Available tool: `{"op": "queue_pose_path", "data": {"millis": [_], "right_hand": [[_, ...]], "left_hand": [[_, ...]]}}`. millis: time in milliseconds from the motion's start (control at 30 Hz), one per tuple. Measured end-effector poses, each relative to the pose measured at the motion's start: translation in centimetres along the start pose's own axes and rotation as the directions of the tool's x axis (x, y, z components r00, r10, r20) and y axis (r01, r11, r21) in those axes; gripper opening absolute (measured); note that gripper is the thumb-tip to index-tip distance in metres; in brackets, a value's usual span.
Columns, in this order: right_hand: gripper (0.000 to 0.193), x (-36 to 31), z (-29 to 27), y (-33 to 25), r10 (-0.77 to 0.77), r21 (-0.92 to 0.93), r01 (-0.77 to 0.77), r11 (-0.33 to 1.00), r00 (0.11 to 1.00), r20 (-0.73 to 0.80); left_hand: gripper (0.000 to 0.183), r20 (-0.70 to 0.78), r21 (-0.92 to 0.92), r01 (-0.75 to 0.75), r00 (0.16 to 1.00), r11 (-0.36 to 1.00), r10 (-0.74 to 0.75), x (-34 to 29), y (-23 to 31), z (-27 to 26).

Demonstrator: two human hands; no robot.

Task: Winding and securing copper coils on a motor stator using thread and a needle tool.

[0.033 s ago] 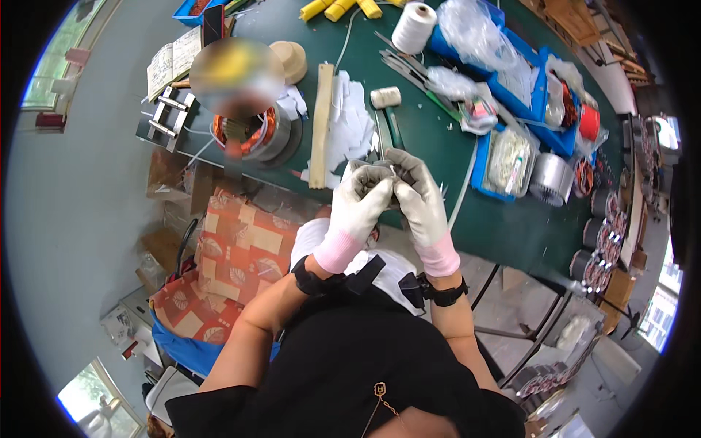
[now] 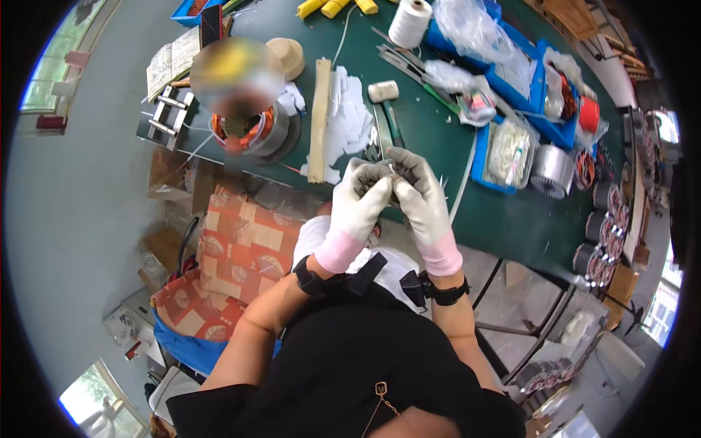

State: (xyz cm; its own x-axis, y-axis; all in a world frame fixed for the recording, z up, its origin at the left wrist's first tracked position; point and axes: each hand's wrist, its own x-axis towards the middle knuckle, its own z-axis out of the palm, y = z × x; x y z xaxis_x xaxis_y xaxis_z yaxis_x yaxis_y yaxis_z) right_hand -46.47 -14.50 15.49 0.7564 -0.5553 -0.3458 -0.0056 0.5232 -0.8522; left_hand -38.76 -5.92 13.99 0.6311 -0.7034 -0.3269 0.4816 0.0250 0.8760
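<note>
My left hand and my right hand wear white gloves with grey fingers and pink cuffs. They meet over the near edge of the green table, fingertips pinched together. Something small and pale shows between them, too hidden to name. Just beyond my fingers lies a mallet with a pale head and green handle, beside a slim metal tool. White paper slips and a flat wooden strip lie left of these.
At the left stand a copper-wound motor stator and an open notebook. Blue bins, a thread spool and a metal cylinder occupy the right side. An orange patterned chair is left of me.
The view has shifted very slightly. My hands stay pinched together in the same place, with no clear change in their grip.
</note>
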Motion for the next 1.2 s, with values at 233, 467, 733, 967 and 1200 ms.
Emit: {"op": "queue_pose_path", "data": {"millis": [233,467,733,967,1200], "right_hand": [[0.009,-8.6,-2.0,0.6,-0.128,-0.163,0.119,0.979,0.991,-0.044],[0.010,-14.3,-3.1,0.2,-0.168,-0.127,0.158,0.979,0.983,-0.071],[0.015,-16.7,-3.7,0.7,-0.301,-0.221,0.274,0.936,0.949,-0.095],[0.012,-17.8,-3.1,0.3,-0.235,-0.165,0.218,0.962,0.968,-0.085],[0.011,-17.8,-2.7,0.6,-0.323,-0.226,0.301,0.926,0.944,-0.068]], "left_hand": [[0.008,0.023,-0.064,-0.155,0.987,0.986,0.157,-6.1,0.5,1.2],[0.010,0.321,0.350,-0.242,0.939,0.905,0.127,-11.4,0.2,2.7],[0.012,0.411,0.409,-0.357,0.894,0.840,0.180,-14.3,-0.5,3.1],[0.009,0.348,0.394,-0.317,0.920,0.863,0.179,-15.4,0.1,3.0],[0.005,0.389,0.354,-0.382,0.890,0.853,0.237,-15.5,0.3,2.6]]}}
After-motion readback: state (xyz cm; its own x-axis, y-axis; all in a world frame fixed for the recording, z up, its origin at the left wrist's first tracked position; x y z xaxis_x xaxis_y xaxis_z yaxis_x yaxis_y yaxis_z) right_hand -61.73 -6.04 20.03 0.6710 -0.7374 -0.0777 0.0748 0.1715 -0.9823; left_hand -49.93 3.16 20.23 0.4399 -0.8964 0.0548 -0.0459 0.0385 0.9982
